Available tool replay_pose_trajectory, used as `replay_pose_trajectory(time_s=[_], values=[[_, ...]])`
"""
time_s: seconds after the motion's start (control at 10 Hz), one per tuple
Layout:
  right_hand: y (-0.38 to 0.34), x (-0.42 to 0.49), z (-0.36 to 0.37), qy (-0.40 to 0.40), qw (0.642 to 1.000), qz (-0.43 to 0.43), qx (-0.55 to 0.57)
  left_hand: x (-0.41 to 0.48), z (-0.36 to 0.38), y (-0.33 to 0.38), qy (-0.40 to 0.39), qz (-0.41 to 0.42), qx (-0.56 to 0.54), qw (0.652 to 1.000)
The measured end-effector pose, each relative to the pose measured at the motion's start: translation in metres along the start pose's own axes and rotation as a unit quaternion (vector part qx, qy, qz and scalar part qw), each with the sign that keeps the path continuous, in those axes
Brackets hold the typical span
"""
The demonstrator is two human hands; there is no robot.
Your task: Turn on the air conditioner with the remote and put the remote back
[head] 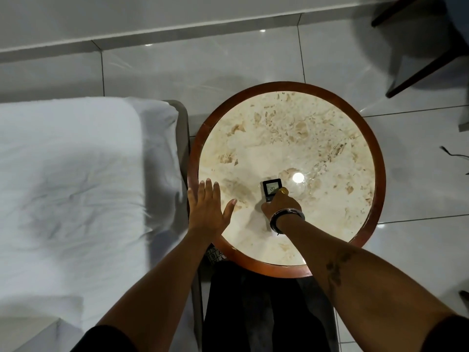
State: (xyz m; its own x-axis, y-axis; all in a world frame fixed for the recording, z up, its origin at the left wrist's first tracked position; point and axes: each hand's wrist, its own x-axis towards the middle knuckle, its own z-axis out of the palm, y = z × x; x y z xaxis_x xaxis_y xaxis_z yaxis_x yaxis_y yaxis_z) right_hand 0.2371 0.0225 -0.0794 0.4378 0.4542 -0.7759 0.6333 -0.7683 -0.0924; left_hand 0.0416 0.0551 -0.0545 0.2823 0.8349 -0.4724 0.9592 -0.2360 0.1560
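Observation:
A small dark remote (271, 187) with a lit screen showing 20 is in my right hand (280, 207), over the middle of the round marble-topped table (291, 128). My fingers wrap its lower half, so only the screen end shows. I cannot tell if it touches the tabletop. My left hand (209, 207) is flat and open, fingers together, at the table's left rim, holding nothing. The air conditioner is not in view.
A bed with white sheets (71, 174) lies left of the table, close to its wooden rim (193, 161). Dark chair legs (418, 64) stand on the glossy tiled floor at the upper right. A thin cable (454, 153) lies at the right edge.

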Motion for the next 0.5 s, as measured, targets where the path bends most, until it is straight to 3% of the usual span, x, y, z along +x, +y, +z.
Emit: replay_pose_trajectory(time_s=[0.3, 0.4, 0.5], values=[[-0.002, -0.001, -0.007, -0.01, 0.999, 0.016, 0.031, 0.013, -0.013, 0.007, -0.005, 0.002, 0.013, 1.0], [-0.005, -0.014, -0.022, -0.021, 0.998, 0.052, -0.006, 0.009, -0.029, 0.015, -0.024, 0.008, 0.002, 1.0], [-0.022, -0.026, -0.05, 0.022, 0.999, 0.002, -0.025, 0.009, -0.063, 0.019, 0.003, 0.048, -0.01, 0.999]])
